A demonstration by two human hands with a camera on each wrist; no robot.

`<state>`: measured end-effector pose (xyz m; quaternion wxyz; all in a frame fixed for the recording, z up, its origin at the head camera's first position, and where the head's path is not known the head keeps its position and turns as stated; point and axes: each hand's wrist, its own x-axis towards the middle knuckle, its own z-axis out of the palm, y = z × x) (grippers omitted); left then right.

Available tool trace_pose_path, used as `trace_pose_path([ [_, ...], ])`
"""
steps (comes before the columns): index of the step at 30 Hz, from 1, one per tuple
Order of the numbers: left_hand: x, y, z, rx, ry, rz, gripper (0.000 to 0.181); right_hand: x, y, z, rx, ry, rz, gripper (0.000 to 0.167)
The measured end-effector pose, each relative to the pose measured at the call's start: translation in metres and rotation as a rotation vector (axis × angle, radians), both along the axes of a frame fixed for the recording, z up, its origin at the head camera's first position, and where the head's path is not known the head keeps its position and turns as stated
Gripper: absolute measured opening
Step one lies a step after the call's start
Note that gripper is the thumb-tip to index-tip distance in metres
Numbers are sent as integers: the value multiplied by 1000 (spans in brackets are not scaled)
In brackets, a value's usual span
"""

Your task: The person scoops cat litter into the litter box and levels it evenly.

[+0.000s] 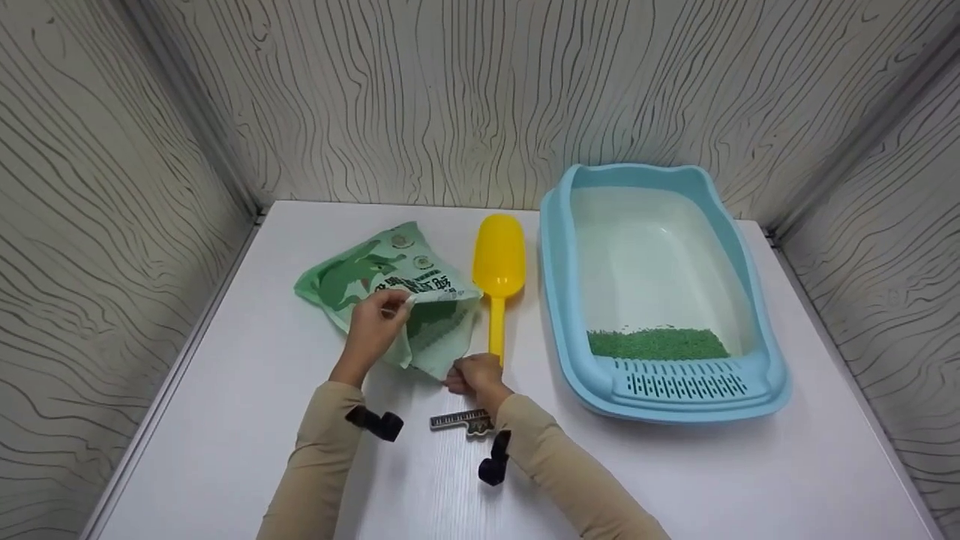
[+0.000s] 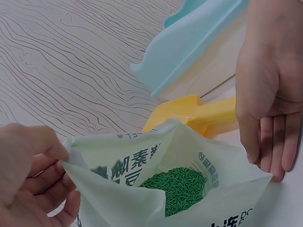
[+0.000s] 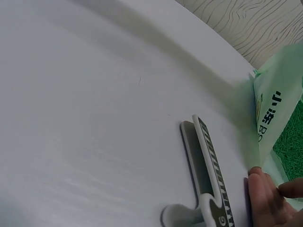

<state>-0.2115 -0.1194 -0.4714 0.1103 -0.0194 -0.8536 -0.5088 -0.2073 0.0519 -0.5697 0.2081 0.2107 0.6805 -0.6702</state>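
A light green bag of cat litter (image 1: 375, 266) lies on the table, its mouth spread apart. Green pellets (image 2: 177, 189) show inside it in the left wrist view. My left hand (image 1: 375, 326) pinches one edge of the mouth between thumb and fingers. At the opposite corner, my right hand (image 1: 477, 373) holds the bag's rim between its thumb and nearly straight fingers. A sealing clip (image 1: 459, 421) lies on the table just below the right hand; the right wrist view shows the clip (image 3: 206, 165) apart from the fingers.
A yellow scoop (image 1: 499, 259) lies right of the bag, its handle reaching toward the right hand. Further right stands a blue litter box (image 1: 556, 300) with green pellets (image 1: 660, 344) at its near end. Wood-patterned walls (image 1: 450, 97) enclose the white table (image 1: 225, 420).
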Motion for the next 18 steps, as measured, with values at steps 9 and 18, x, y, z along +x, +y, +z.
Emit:
trace_pose_path([
  [9, 2, -1, -2, 16, -27, -12, 15, 5, 8, 8, 102, 111, 109, 20],
  [18, 3, -1, -2, 27, -5, -10, 14, 11, 20, 17, 323, 303, 195, 16],
])
